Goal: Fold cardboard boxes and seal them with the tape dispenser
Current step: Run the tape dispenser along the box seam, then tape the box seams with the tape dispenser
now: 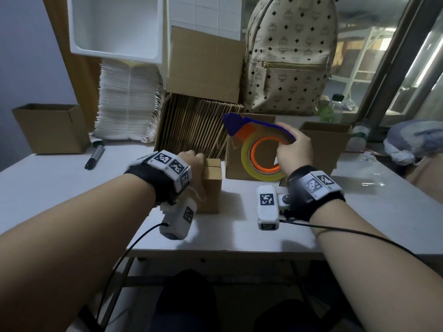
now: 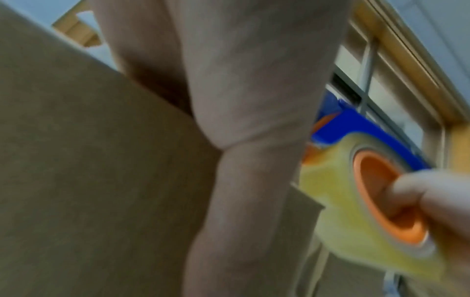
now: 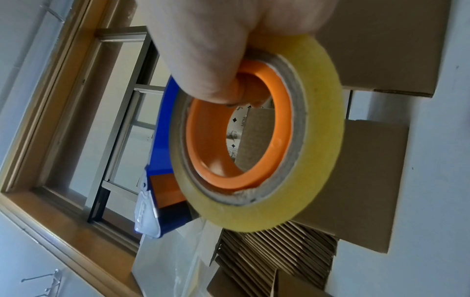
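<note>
A small brown cardboard box [image 1: 212,188] stands on the white table [image 1: 60,185], its top flaps folded shut with a seam showing. My left hand [image 1: 194,161] grips it, fingers over the top and thumb [image 2: 241,180] down the near side [image 2: 89,180]. My right hand [image 1: 292,149] holds a blue tape dispenser [image 1: 261,154] in the air just right of the box, fingers hooked through the orange core [image 3: 216,156] of the yellowish tape roll [image 3: 318,140]. A loose strip of clear tape [image 3: 172,261] hangs from the dispenser's blade end.
Behind the hands stand a row of flat cardboard blanks [image 1: 191,125], two made-up boxes [image 1: 249,164] [image 1: 323,144], a patterned backpack [image 1: 290,56] and a bottle [image 1: 333,109]. At the left are an open box [image 1: 51,128], a black marker [image 1: 94,154] and a white stack [image 1: 129,104].
</note>
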Demonstrator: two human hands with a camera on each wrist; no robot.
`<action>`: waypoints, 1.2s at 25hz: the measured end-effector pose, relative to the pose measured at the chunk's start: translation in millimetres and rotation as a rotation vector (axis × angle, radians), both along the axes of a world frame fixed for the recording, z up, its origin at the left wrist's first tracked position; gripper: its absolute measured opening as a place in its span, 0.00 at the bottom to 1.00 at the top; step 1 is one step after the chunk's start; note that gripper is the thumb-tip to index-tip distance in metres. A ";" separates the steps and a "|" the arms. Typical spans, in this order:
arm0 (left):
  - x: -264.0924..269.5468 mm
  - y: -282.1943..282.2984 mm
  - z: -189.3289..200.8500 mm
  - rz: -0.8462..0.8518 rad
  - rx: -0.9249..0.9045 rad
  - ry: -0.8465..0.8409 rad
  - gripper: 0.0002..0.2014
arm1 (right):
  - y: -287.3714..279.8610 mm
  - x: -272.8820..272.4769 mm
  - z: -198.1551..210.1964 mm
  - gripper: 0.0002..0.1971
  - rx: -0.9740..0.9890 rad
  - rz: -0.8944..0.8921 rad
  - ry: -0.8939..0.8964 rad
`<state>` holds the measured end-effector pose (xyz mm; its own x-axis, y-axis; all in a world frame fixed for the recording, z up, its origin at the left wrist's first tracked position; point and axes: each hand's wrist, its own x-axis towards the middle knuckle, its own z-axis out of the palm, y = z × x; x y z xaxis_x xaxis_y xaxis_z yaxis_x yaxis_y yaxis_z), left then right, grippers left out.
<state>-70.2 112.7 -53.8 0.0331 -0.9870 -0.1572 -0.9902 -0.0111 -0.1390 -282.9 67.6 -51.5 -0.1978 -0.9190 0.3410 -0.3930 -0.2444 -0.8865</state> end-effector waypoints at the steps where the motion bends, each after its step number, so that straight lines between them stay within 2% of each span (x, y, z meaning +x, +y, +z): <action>1: -0.9 0.8 4.2 -0.024 0.003 0.036 0.48 | 0.0 -0.6 -0.1 0.29 0.001 -0.001 -0.015; 4: 0.6 4.2 20.7 -0.044 -0.022 0.206 0.49 | -0.3 -2.0 0.9 0.28 -0.003 -0.015 -0.066; 7: 8.1 5.9 32.9 0.016 -0.074 0.563 0.48 | -3.0 -0.4 1.4 0.28 -0.004 -0.021 -0.106; 9: 15.7 5.7 31.5 0.049 -0.088 0.764 0.51 | -3.6 2.1 2.3 0.28 -0.011 -0.029 -0.132; 12: 26.6 7.6 18.3 0.054 -0.082 0.933 0.54 | -1.8 4.2 7.0 0.28 -0.035 -0.061 -0.203; 17: 39.6 8.6 -7.6 0.181 -0.333 1.227 0.42 | -0.8 4.8 15.9 0.27 -0.063 -0.113 -0.337; 18: 40.5 8.6 -14.0 0.207 -0.355 1.242 0.42 | -1.0 5.1 16.3 0.27 -0.052 -0.119 -0.356; 23: 33.5 12.8 -36.5 0.186 -0.472 1.072 0.48 | 6.6 12.3 17.0 0.25 0.004 -0.092 -0.367; 27: 35.1 15.2 -47.4 0.260 -0.541 1.302 0.51 | 9.6 25.7 15.3 0.24 -0.006 -0.071 -0.379; 30: 35.8 21.9 -55.2 0.254 -0.617 1.329 0.47 | 9.1 35.6 11.2 0.25 -0.003 -0.042 -0.367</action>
<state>-34.4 134.6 -109.1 0.3817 -0.8975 0.2208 -0.3477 0.0819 0.9340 -247.3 76.7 -40.2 -0.3454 -0.9064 0.2433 -0.0586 -0.2379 -0.9695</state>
